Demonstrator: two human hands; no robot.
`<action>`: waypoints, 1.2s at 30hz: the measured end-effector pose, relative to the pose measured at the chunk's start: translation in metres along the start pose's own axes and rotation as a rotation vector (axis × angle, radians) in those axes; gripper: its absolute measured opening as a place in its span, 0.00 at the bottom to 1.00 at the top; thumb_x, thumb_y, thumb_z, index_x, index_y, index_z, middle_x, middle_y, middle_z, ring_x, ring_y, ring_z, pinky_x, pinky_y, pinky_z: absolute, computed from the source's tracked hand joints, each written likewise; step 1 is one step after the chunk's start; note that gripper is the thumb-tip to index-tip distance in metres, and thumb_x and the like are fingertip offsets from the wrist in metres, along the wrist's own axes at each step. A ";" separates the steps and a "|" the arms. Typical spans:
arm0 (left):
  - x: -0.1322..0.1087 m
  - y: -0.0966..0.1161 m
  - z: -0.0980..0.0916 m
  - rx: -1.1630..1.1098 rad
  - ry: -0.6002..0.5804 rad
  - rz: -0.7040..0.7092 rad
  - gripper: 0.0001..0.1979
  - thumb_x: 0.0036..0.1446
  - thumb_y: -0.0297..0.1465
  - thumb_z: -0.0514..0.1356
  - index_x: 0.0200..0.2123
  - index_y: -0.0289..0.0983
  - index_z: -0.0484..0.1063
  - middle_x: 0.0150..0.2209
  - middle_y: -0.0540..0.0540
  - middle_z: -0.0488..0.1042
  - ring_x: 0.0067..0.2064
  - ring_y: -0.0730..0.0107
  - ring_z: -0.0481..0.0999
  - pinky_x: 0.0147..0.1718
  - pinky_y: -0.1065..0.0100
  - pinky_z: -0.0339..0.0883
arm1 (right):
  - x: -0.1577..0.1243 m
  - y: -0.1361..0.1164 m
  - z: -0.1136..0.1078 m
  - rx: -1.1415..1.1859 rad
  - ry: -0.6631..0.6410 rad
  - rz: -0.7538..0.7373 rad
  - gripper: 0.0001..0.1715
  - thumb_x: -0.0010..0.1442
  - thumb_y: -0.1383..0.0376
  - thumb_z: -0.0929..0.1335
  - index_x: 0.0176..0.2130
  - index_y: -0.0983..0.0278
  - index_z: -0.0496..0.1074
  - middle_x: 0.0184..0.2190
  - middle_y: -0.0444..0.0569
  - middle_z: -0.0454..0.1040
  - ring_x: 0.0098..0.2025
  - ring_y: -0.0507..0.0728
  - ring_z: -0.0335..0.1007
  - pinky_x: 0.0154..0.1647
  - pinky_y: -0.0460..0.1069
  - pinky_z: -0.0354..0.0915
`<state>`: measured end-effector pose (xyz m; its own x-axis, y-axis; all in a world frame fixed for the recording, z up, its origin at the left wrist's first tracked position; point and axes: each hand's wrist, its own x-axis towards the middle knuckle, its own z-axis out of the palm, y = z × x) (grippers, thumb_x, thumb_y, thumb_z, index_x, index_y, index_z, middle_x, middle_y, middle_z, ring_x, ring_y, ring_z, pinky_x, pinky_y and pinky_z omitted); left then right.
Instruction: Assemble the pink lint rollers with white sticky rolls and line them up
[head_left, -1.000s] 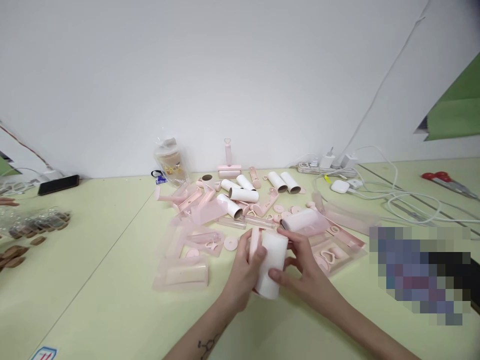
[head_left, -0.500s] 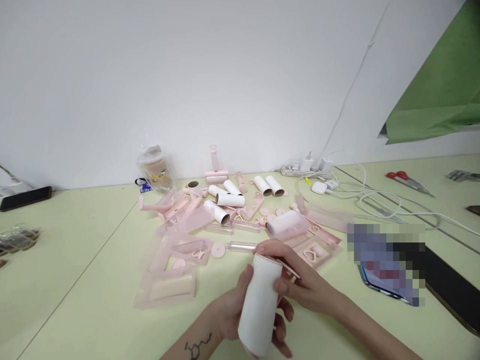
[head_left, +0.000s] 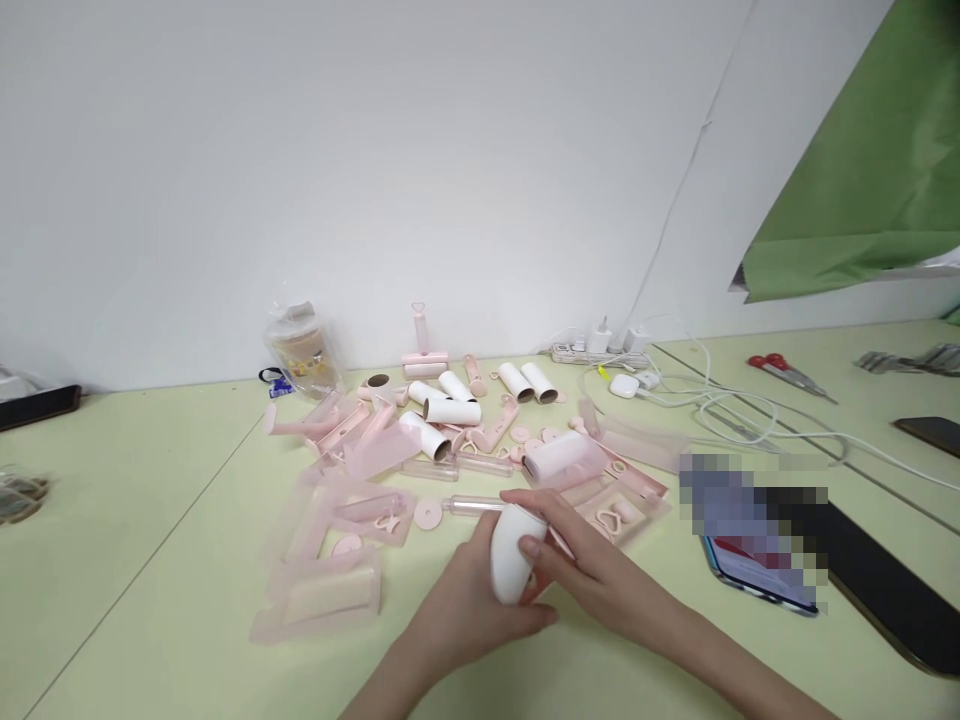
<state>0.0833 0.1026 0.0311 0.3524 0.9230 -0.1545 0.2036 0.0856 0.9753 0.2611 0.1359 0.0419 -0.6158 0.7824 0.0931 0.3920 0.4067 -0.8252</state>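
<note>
Both my hands hold one white paper roll (head_left: 511,555) low over the pale green table (head_left: 150,520), near its front middle. My left hand (head_left: 469,605) cups the roll from below and the left, fingers wrapped round it. My right hand (head_left: 577,560) grips the roll's far end, fingers curled over it, with a thin pink piece under the fingers. Just beyond lie a clear tube (head_left: 472,505), a pink disc (head_left: 427,514) and pink plastic covers (head_left: 322,590).
A heap of pink roller parts and white rolls (head_left: 450,410) fills the table's middle. A wrapped cup (head_left: 300,350) stands at the back. A power strip (head_left: 592,352) with white cables, red scissors (head_left: 787,370) and a phone (head_left: 757,580) lie right.
The roll has come down toward the table and turned end-on to me. My left hand has turned palm down over it. The view has shifted right.
</note>
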 end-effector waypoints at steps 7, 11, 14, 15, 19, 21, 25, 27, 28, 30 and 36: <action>-0.008 0.003 0.000 0.294 -0.051 -0.076 0.25 0.39 0.29 0.63 0.44 0.43 0.64 0.44 0.48 0.72 0.41 0.58 0.71 0.31 0.68 0.62 | -0.028 0.006 -0.006 -0.167 -0.122 0.079 0.29 0.56 0.69 0.62 0.56 0.58 0.51 0.42 0.48 0.70 0.39 0.55 0.69 0.40 0.50 0.67; -0.014 0.006 -0.001 0.340 -0.106 -0.104 0.27 0.38 0.31 0.64 0.46 0.44 0.64 0.45 0.49 0.72 0.41 0.58 0.72 0.31 0.67 0.62 | -0.039 0.009 -0.007 -0.373 -0.076 -0.044 0.32 0.49 0.75 0.63 0.53 0.61 0.58 0.41 0.49 0.72 0.39 0.56 0.70 0.38 0.50 0.68; -0.019 0.009 -0.001 0.385 -0.163 -0.139 0.30 0.37 0.31 0.65 0.48 0.46 0.63 0.45 0.48 0.72 0.42 0.56 0.72 0.31 0.67 0.62 | -0.047 0.011 -0.009 -0.453 -0.087 -0.157 0.37 0.46 0.77 0.63 0.56 0.62 0.58 0.42 0.51 0.74 0.41 0.57 0.71 0.39 0.50 0.69; -0.021 0.011 0.000 0.388 -0.174 -0.148 0.31 0.37 0.31 0.65 0.48 0.47 0.63 0.45 0.49 0.72 0.42 0.55 0.72 0.31 0.67 0.62 | -0.050 0.011 -0.010 -0.471 -0.073 -0.194 0.38 0.46 0.77 0.63 0.56 0.62 0.58 0.43 0.51 0.74 0.43 0.58 0.71 0.41 0.49 0.69; -0.027 0.012 0.006 0.375 -0.171 -0.167 0.28 0.39 0.30 0.62 0.47 0.50 0.63 0.43 0.52 0.73 0.40 0.58 0.73 0.31 0.66 0.63 | -0.055 0.004 -0.011 -0.500 -0.007 -0.301 0.37 0.47 0.77 0.62 0.56 0.62 0.60 0.44 0.51 0.75 0.44 0.58 0.73 0.42 0.47 0.69; -0.028 0.010 0.008 0.360 -0.178 -0.160 0.27 0.39 0.28 0.61 0.46 0.50 0.64 0.42 0.52 0.73 0.38 0.59 0.73 0.29 0.68 0.63 | -0.055 0.000 -0.010 -0.460 0.001 -0.306 0.35 0.47 0.78 0.62 0.55 0.61 0.63 0.40 0.49 0.77 0.41 0.58 0.74 0.40 0.47 0.70; -0.033 -0.001 -0.004 0.469 -0.182 -0.063 0.22 0.40 0.26 0.60 0.42 0.46 0.68 0.38 0.49 0.75 0.38 0.56 0.73 0.31 0.66 0.62 | -0.054 0.000 -0.022 -0.243 0.016 -0.180 0.23 0.48 0.75 0.64 0.42 0.58 0.74 0.35 0.48 0.78 0.36 0.58 0.76 0.35 0.48 0.71; -0.037 -0.004 -0.019 0.565 -0.127 -0.051 0.19 0.42 0.27 0.60 0.41 0.45 0.70 0.37 0.47 0.75 0.39 0.54 0.72 0.32 0.65 0.61 | -0.053 0.006 -0.037 -0.118 0.083 -0.074 0.14 0.51 0.71 0.63 0.31 0.58 0.76 0.33 0.49 0.78 0.35 0.59 0.75 0.32 0.50 0.71; -0.039 -0.003 -0.028 0.578 -0.084 -0.070 0.19 0.43 0.28 0.61 0.42 0.45 0.69 0.37 0.47 0.75 0.38 0.54 0.72 0.32 0.65 0.61 | -0.051 0.009 -0.045 -0.082 0.142 -0.027 0.13 0.52 0.69 0.62 0.27 0.58 0.75 0.32 0.49 0.78 0.34 0.60 0.75 0.31 0.51 0.70; -0.041 0.001 -0.042 0.524 0.034 -0.111 0.20 0.45 0.33 0.61 0.45 0.45 0.66 0.38 0.48 0.74 0.37 0.57 0.72 0.31 0.66 0.61 | -0.045 0.015 -0.057 -0.064 0.265 0.042 0.13 0.52 0.67 0.62 0.24 0.59 0.74 0.29 0.50 0.77 0.34 0.60 0.74 0.31 0.52 0.69; -0.025 0.016 -0.033 0.010 0.052 -0.113 0.23 0.46 0.36 0.63 0.44 0.40 0.59 0.27 0.53 0.67 0.25 0.69 0.71 0.24 0.69 0.63 | -0.010 0.020 -0.037 0.081 0.252 0.089 0.10 0.53 0.68 0.59 0.23 0.60 0.66 0.29 0.48 0.73 0.34 0.57 0.69 0.37 0.52 0.65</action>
<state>0.0475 0.0937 0.0557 0.2791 0.9258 -0.2550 0.2489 0.1867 0.9504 0.3008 0.1533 0.0456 -0.3878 0.9102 0.1455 0.3750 0.3000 -0.8771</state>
